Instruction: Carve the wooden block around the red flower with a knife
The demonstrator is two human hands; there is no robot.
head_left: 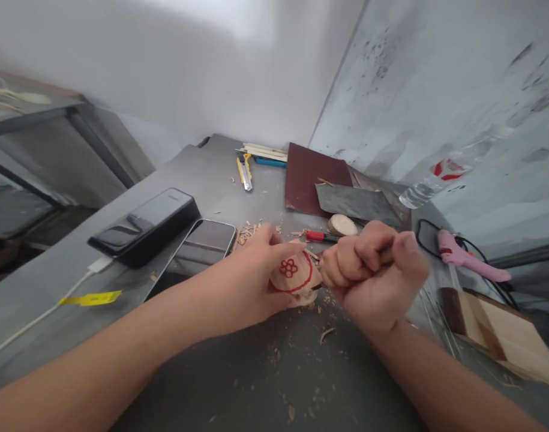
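Observation:
A pale piece of wood [296, 273] near the middle of the table carries a red drawn flower inside a red curved line. My left hand [260, 270] grips its left side between thumb and fingers. Wrapped into a fist just right of the wood, my right hand [368, 270] holds a tool with a wooden handle [386, 257]; most of the tool is hidden by the fingers. Its dark tip seems to meet the wood's right edge. Wood shavings [326, 335] lie around and below the piece.
A red marker [317, 236] and a round wood slice [342, 225] lie behind my hands. Left are a phone [202, 240] and a black power bank [143, 225]. Farther back are a yellow cutter [245, 173] and sandpaper sheets [308, 180]. A bottle [436, 180], pink glue gun [472, 261] and wooden board [503, 333] stand right.

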